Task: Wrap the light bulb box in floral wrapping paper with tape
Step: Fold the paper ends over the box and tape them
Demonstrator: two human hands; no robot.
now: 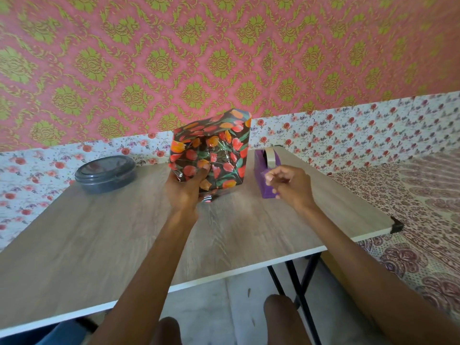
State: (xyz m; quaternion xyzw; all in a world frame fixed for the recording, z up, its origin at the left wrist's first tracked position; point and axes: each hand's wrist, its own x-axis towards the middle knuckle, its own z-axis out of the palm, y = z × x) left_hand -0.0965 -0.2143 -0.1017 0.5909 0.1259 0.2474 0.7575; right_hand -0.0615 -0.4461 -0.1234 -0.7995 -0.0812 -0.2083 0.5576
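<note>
The box (211,150) is covered in dark floral wrapping paper with red and orange tulips and stands tilted on one corner on the wooden table (124,240). My left hand (185,189) grips its lower near corner, thumb pressed on the front face over glossy tape. A crumpled paper end sticks out below that hand. My right hand (286,183) hovers blurred in front of the purple tape dispenser (267,170), fingers curled together near the tape end; whether a strip is pinched is unclear.
A round dark grey lidded container (105,174) sits at the table's back left. The table's right corner has a dark cap (397,226). Patterned bedding (410,207) lies to the right, and my knees show below the near edge.
</note>
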